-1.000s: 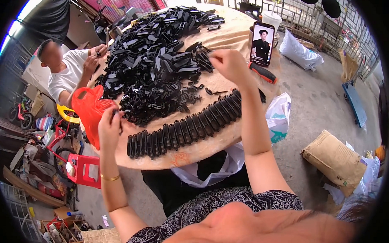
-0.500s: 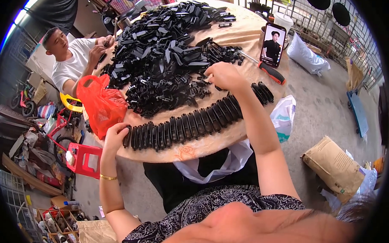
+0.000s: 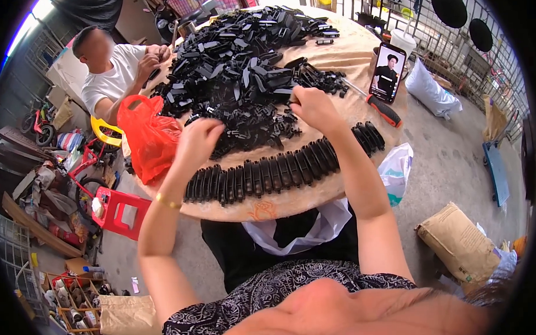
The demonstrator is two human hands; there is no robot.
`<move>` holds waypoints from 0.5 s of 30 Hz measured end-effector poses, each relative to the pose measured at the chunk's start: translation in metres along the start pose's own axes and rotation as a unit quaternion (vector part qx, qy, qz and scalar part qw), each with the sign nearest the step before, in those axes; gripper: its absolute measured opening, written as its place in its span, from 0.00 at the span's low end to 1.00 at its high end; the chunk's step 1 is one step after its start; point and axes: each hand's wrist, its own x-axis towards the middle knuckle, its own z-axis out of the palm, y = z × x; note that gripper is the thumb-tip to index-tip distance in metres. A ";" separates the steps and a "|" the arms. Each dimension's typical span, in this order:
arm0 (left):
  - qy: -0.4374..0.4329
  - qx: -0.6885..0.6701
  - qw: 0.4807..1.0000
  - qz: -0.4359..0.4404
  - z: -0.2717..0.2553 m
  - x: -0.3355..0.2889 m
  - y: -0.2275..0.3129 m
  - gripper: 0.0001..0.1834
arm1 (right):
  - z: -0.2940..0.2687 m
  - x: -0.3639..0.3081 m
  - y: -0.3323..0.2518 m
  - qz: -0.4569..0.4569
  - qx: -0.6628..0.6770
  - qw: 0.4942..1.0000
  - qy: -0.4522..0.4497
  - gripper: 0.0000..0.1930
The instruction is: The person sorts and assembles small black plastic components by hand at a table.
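Note:
A big heap of black plastic pieces point(image 3: 235, 65) covers much of the round table, long glossy ones behind and small clip-like ones point(image 3: 252, 132) at its near edge. My left hand point(image 3: 199, 140) is over the left side of the small pieces. Its fingers are drawn together, slightly blurred, and whatever they hold is hidden. At the heap's right side my right hand point(image 3: 316, 109) pinches its fingertips together beside a long black piece. What is in that pinch is not clear. Below both hands, a curved row of black strip-shaped plastic parts point(image 3: 268, 173) lies side by side along the near edge.
A red plastic bag point(image 3: 152, 139) lies left of my left forearm. To the right are a screwdriver point(image 3: 384, 110) with a red-black handle and a propped phone point(image 3: 387, 72). Across the table at left, a person in a white shirt point(image 3: 114, 78) handles a small piece. A beige cloth point(image 3: 335, 53) covers the table.
My left hand has left the row's left end and moved up and right to the small pieces. My right hand stays near the heap's right side, fingers still pinched. The view has shifted slightly.

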 end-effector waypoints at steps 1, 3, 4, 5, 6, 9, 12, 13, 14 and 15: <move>-0.012 -0.013 1.000 0.011 0.016 0.020 0.007 0.11 | -0.002 0.000 -0.003 0.001 -0.005 1.000 0.001 0.07; -0.029 0.047 0.998 0.013 0.046 0.056 0.017 0.15 | -0.002 0.001 -0.011 -0.019 0.093 0.994 0.054 0.06; -0.024 0.093 0.995 -0.003 0.058 0.072 0.020 0.18 | 0.000 0.002 -0.012 -0.046 0.090 0.992 0.075 0.05; -0.023 0.091 0.996 0.003 0.067 0.081 0.020 0.18 | 0.002 0.003 -0.014 -0.068 0.098 0.988 0.098 0.05; 0.000 0.178 0.984 -0.023 0.079 0.092 0.018 0.19 | 0.006 0.004 -0.012 -0.076 0.100 0.986 0.110 0.05; -0.035 0.236 0.966 -0.099 0.097 0.116 0.013 0.21 | 0.010 0.005 -0.007 -0.083 0.104 0.983 0.123 0.06; -0.038 0.175 0.982 -0.067 0.102 0.121 -0.002 0.21 | 0.008 0.006 -0.010 -0.095 0.140 0.975 0.145 0.07; -0.029 0.159 0.984 -0.075 0.101 0.120 -0.004 0.20 | 0.005 0.005 -0.010 -0.091 0.139 0.975 0.149 0.07; -0.012 0.127 0.987 -0.097 0.099 0.121 -0.007 0.20 | 0.003 0.005 -0.010 -0.092 0.136 0.978 0.133 0.07; 0.004 0.096 0.988 -0.121 0.094 0.121 -0.010 0.21 | 0.002 0.005 -0.011 -0.093 0.133 0.980 0.114 0.08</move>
